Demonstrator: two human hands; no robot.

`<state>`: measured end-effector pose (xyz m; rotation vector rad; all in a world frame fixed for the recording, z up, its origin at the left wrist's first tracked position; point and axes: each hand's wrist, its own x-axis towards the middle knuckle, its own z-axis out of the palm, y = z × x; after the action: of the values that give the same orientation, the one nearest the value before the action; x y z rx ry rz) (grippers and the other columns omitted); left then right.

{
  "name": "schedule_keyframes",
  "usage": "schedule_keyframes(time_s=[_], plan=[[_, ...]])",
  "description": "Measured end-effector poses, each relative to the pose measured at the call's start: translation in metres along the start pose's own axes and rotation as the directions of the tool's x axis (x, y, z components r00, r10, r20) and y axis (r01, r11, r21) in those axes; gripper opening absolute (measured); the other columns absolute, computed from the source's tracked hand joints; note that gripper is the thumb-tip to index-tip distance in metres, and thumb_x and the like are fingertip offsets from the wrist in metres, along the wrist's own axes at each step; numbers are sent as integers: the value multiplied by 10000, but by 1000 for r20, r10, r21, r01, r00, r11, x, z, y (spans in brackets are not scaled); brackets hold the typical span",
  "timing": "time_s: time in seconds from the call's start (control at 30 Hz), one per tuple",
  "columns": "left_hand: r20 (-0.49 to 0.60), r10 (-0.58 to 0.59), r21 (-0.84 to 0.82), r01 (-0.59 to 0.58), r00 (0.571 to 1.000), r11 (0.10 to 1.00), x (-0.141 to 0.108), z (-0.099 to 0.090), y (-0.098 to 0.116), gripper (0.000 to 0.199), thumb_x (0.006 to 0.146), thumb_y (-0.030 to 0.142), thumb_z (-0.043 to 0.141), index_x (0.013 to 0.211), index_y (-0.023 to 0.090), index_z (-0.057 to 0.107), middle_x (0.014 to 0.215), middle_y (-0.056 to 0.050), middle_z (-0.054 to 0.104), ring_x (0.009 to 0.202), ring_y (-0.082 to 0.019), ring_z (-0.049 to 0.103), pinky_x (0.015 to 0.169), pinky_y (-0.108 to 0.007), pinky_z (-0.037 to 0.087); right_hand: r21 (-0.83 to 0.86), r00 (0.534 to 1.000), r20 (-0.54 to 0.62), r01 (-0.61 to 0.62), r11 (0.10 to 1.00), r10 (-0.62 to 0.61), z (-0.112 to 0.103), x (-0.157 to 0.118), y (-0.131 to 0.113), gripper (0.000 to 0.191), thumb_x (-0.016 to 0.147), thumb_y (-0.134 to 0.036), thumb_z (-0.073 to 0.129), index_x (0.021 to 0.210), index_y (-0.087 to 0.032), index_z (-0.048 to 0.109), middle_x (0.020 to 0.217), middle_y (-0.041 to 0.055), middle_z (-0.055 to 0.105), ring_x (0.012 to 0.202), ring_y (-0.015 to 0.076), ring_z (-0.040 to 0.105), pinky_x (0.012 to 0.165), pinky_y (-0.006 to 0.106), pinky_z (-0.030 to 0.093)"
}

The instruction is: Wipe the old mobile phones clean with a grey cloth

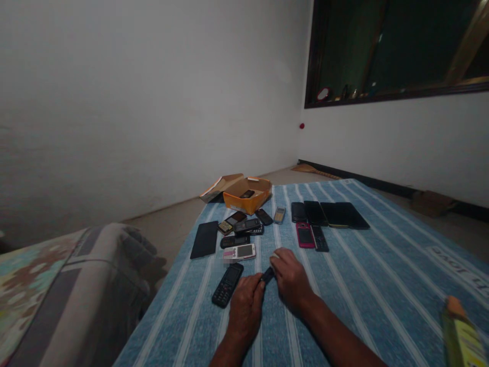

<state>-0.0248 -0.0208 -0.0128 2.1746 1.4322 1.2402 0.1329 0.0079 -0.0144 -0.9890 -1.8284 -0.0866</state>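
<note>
Between my two hands is a small black mobile phone, mostly covered by my fingers. My left hand grips its near end, thumb and fingers closed around it. At the far end, the bent fingers of my right hand pinch it. Just left of my left hand lies a black keypad phone, face up on the striped blue cloth. Beyond it are a white and pink phone and a black phone.
An open orange box with a phone inside stands at the far edge. A dark tablet lies on the left. Several dark devices and a pink phone are grouped right. A yellow-labelled bottle is at the near right.
</note>
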Motion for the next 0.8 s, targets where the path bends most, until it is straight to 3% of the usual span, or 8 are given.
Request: schedule_keyframes(time_s=[0.13, 0.3, 0.5, 0.63, 0.8], plan=[[24, -8, -2, 8, 1000, 1000, 1, 0, 1, 356, 950, 342, 394, 832, 195, 696, 775, -81, 717, 749, -219, 669, 699, -347, 559, -10, 985, 92, 145, 989, -143, 6, -3, -23, 236, 928, -103, 414, 805, -196, 592, 816, 62, 567, 800, 206, 512, 726, 322, 469], [12, 16, 16, -16, 1000, 1000, 1, -1, 1, 318, 936, 328, 436, 1000, 166, 702, 871, -104, 743, 821, -236, 694, 763, -376, 570, -87, 991, 125, 62, 994, -51, 5, -5, -6, 218, 893, -61, 441, 783, -195, 574, 854, 69, 571, 842, 219, 503, 736, 331, 467], [20, 17, 44, -18, 1000, 999, -1, 0, 2, 325, 943, 329, 431, 994, 155, 701, 846, -106, 734, 802, -240, 686, 738, -382, 570, -133, 997, 52, -54, 990, 61, -9, 0, 22, 289, 866, 9, 385, 826, -182, 599, 881, 81, 577, 872, 222, 511, 753, 330, 480], [23, 11, 28, -12, 1000, 1000, -3, 1, 1, 311, 942, 309, 431, 1000, 151, 692, 857, -107, 730, 819, -238, 678, 757, -382, 562, -60, 998, 26, 57, 997, -55, -8, 0, 0, 246, 906, -46, 403, 864, -174, 609, 903, 91, 578, 884, 222, 517, 790, 342, 475], [41, -9, -2, 9, 999, 1000, -4, 1, 2, 310, 947, 276, 404, 853, 175, 682, 797, -83, 706, 775, -222, 659, 727, -351, 547, 31, 983, 80, 161, 986, -163, 5, -7, -25, 253, 927, -76, 396, 830, -184, 602, 864, 77, 575, 826, 207, 516, 766, 331, 473]])
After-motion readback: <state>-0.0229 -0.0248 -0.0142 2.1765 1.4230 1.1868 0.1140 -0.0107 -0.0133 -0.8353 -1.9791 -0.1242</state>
